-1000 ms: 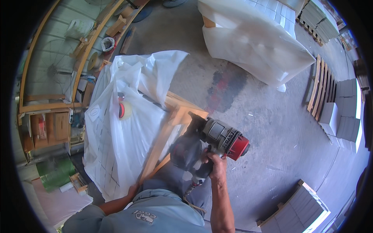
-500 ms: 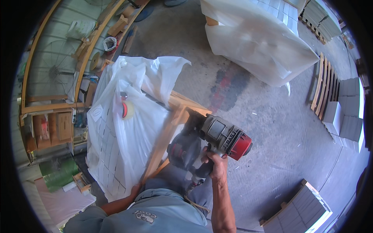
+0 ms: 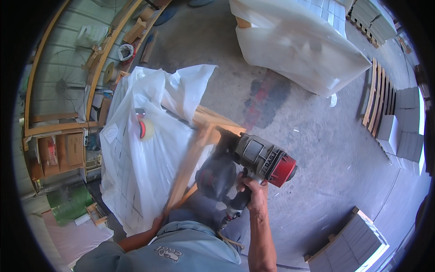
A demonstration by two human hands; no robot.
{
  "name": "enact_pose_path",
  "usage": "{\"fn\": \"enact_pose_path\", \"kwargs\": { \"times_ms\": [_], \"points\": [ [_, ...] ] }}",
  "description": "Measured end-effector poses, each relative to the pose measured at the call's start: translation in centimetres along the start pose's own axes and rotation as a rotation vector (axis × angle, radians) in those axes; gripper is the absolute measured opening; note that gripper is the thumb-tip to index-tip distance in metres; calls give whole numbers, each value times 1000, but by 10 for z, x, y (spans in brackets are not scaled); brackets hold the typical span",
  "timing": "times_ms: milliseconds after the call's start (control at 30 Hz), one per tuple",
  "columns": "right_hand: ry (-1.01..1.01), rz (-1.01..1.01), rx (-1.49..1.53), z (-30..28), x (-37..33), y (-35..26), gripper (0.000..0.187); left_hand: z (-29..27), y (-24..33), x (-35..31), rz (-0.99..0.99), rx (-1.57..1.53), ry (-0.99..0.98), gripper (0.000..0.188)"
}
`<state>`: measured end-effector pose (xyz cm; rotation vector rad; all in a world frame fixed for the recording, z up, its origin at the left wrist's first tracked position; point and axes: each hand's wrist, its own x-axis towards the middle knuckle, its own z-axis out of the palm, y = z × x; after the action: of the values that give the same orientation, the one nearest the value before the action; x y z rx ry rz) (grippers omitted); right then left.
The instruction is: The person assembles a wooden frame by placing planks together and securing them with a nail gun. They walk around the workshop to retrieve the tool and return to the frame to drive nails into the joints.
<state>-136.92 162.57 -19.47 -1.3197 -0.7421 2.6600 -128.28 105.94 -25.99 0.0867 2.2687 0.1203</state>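
Note:
My right hand (image 3: pixel 254 190) is wrapped round the handle of a coil nail gun (image 3: pixel 256 156) with a grey body and red end cap. The gun's nose meets the corner of a wooden frame (image 3: pixel 213 124), and its round magazine hangs beside the upright board. A hose fitting shows below the handle. My left hand (image 3: pixel 157 223) is low at the near end of that board, against the plastic; its fingers are hidden. White plastic sheeting (image 3: pixel 158 158) drapes over the stack behind the frame. On the sheeting rests a tape roll (image 3: pixel 146 129) with a red core.
Another sheet-covered stack (image 3: pixel 294 50) stands far right on the concrete floor. Along the right are a wooden pallet (image 3: pixel 375 102) and grey-white block stacks (image 3: pixel 405 122); another stack (image 3: pixel 349 247) is at lower right. Shelving (image 3: pixel 59 156) and a green roll (image 3: pixel 68 205) line the left.
The nail gun has shifted very slightly down and right, staying at the frame's corner. The loose upper edge of the sheeting sits a little further left. My left hand stays in place.

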Motion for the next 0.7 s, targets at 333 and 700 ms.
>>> {"fn": "enact_pose_path", "kwargs": {
  "times_ms": [333,700],
  "points": [
    [-30,-8,42,-11,2,11,32,7,-11,-1,-19,-15,12,49],
    [-34,16,65,1,6,12,32,20,-26,3,-89,-84,-12,44]
  ]
}}
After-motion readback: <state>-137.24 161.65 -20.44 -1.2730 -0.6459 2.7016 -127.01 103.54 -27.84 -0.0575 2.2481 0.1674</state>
